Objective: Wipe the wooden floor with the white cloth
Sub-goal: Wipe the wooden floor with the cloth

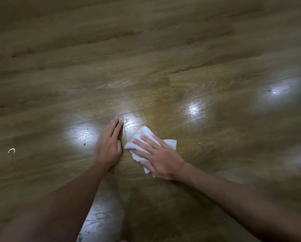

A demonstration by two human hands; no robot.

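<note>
- Fingers (142, 143) of right hand (159, 158) spread apart, flat on white cloth (170, 143), pressing it to wooden floor (163, 49); cloth crumpled, just right of a plank seam
- left hand (109, 145) flat on floor just beside cloth, fingers together, holding nothing
- Step: mid-wipe; next stroke likely needs steady downward pressure
- Room: open floor all round; small pale ring (11, 151) well left

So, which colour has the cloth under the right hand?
White. The cloth lies crumpled on the brown wooden floor under the right hand, clearest in the head view.
</note>
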